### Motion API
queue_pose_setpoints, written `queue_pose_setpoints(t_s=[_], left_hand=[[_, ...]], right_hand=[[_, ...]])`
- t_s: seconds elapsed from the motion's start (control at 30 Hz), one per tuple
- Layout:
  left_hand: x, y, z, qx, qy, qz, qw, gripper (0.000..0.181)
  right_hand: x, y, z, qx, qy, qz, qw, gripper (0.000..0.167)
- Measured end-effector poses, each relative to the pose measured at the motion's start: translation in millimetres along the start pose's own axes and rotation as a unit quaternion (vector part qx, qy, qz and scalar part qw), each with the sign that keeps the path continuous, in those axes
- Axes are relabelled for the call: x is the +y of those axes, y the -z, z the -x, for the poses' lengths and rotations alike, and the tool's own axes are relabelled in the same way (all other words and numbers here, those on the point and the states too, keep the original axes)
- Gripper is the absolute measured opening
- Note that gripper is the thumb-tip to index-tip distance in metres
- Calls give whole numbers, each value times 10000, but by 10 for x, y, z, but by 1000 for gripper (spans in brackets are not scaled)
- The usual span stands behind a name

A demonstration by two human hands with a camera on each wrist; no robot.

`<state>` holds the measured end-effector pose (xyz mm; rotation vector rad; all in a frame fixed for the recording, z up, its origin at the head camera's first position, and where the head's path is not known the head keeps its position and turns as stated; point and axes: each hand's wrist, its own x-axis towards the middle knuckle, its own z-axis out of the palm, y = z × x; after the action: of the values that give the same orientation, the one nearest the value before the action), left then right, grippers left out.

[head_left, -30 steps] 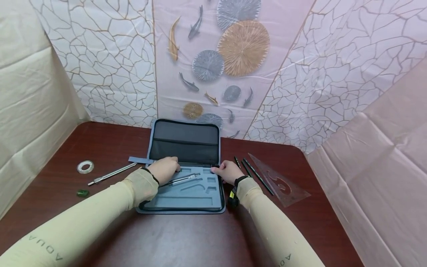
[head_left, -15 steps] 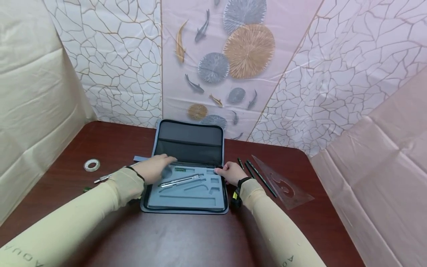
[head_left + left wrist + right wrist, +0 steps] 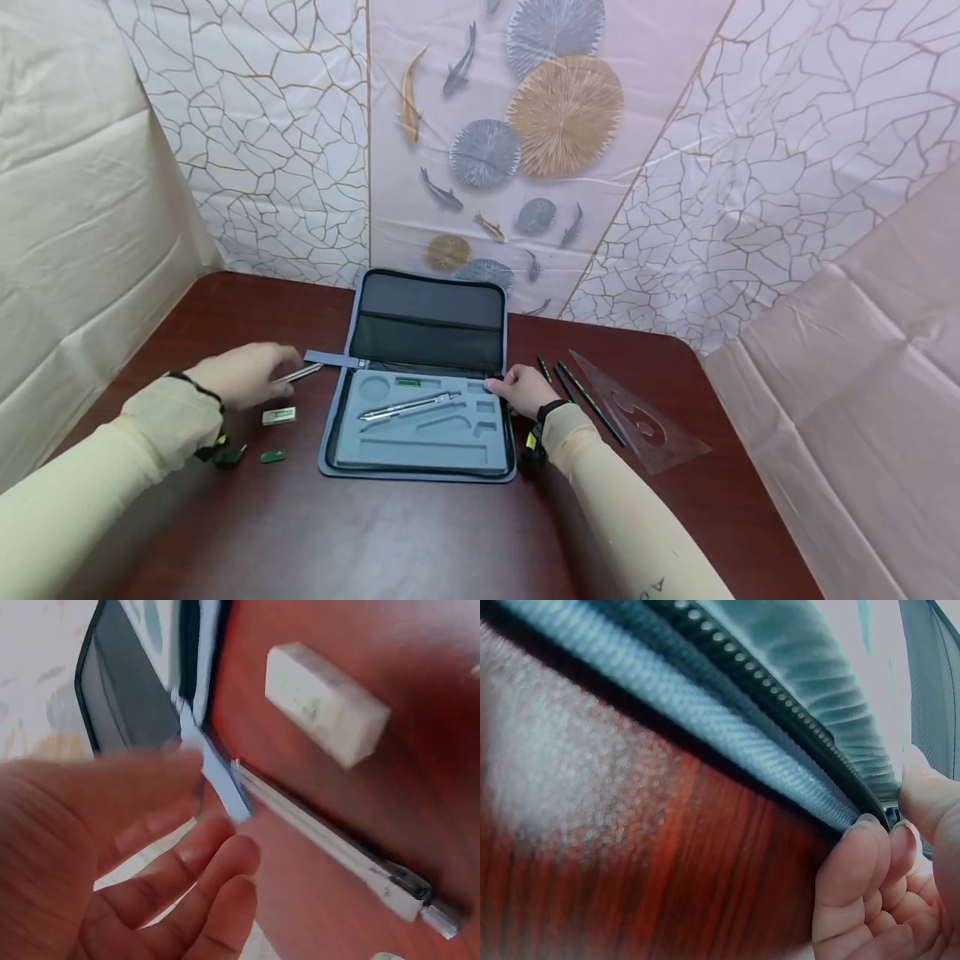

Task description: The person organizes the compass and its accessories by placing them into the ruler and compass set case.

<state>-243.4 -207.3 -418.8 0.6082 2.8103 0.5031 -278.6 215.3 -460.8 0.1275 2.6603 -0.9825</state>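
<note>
An unzipped blue-grey case lies open on the table, its foam tray cut with shaped slots. Inside, a silver compass lies slanted, and a small green item sits in an upper slot. My left hand, fingers loosely bent and holding nothing, is over the table left of the case. A second metal compass-like tool lies below it, beside a white eraser. My right hand grips the case's right edge near the hinge, thumb on the foam, fingers outside by the zip.
Left of the case lie a small green piece and a green object near my left wrist. Dark pencils and a transparent set square lie on the right. A patterned cloth hangs behind the table.
My left hand has left the case's upper left and moved left over the table, uncovering the round slot, green item and eraser. The white ring is now hidden. My right hand keeps its grip.
</note>
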Motion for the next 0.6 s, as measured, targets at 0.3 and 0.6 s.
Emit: queue_pose_setpoints(t_s=[0.3, 0.6], left_hand=[[225, -196, 286, -696, -247, -14, 9973, 36], [175, -291, 369, -759, -458, -117, 9960, 29]], right_hand=[[15, -4, -36, 11, 26, -59, 10000, 42], [30, -4, -9, -24, 3, 95, 10000, 42]])
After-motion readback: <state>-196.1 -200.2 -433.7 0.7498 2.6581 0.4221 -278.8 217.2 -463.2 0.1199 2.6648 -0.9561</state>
